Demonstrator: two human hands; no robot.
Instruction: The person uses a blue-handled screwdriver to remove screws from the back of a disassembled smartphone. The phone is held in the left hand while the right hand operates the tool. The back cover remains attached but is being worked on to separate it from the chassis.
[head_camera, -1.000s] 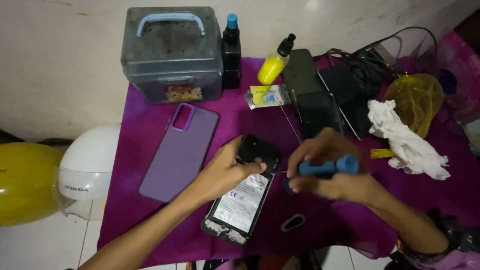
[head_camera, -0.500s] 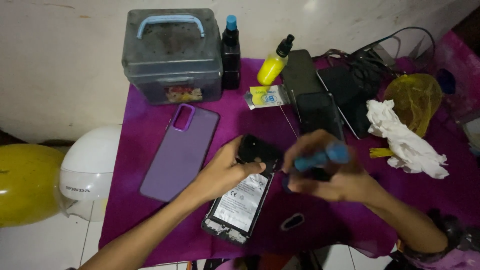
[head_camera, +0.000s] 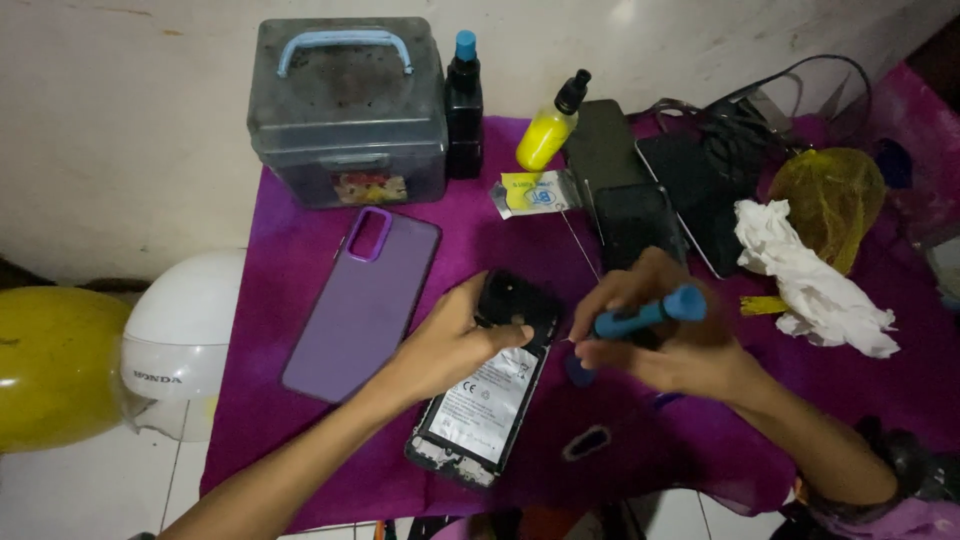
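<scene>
An opened phone (head_camera: 487, 395) lies back-up on the purple cloth (head_camera: 500, 250), its battery exposed. My left hand (head_camera: 450, 345) rests on the phone's upper left side and holds it down. My right hand (head_camera: 665, 335) grips a blue screwdriver (head_camera: 648, 315), its thin tip pointing left at the phone's upper right edge. A purple phone case (head_camera: 362, 302) lies flat just left of the phone. A small dark oval part (head_camera: 586, 442) sits on the cloth below my right hand.
At the back stand a grey box with a blue handle (head_camera: 345, 110), a dark bottle (head_camera: 464, 105) and a yellow bottle (head_camera: 550, 125). Dark phones (head_camera: 640, 190), cables, a yellow mesh (head_camera: 830, 200) and white tissue (head_camera: 815, 285) lie right. Helmets (head_camera: 175, 345) sit left.
My right hand has turned the blue screwdriver slightly and shifted a little to the right. My left hand stays on the phone.
</scene>
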